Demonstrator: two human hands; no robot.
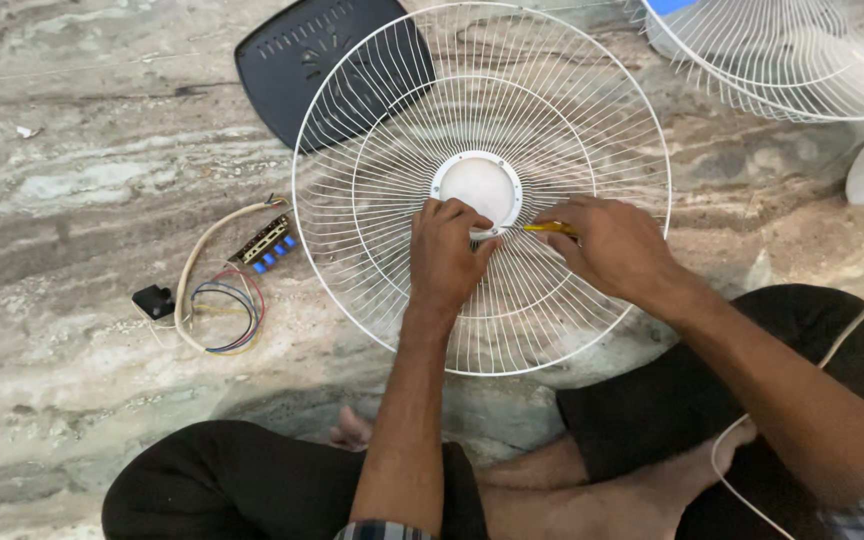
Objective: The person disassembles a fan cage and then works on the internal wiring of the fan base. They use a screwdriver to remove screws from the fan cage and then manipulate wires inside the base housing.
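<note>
Head view: a white wire fan guard (pixel 372 150) lies flat on the marbled stone floor (pixel 82 200), directly ahead of the seated person's crossed legs. Its round white centre hub (pixel 479 185) sits just beyond both hands, so the work point is at the hub's near rim.

The left hand (pixel 447 250) rests curled on the wires, fingertips pinched at the hub's lower edge. The right hand (pixel 617 245) is closed around a yellow-handled screwdriver (pixel 550 228). The tool's long axis runs nearly level, from the right hand leftward toward the hub's lower right rim. Both hands are close to that spot; the left hand touches it, while the right reaches it through the tool.

The screwdriver's tip is hidden between the left fingers and the wires, and whatever the left fingertips pinch cannot be made out.

To the left lie a small switch board with coloured wires (pixel 252 260) and a black base cover (pixel 302 60) partly under the guard. A second guard (pixel 782 50) is cut off at the top right.
</note>
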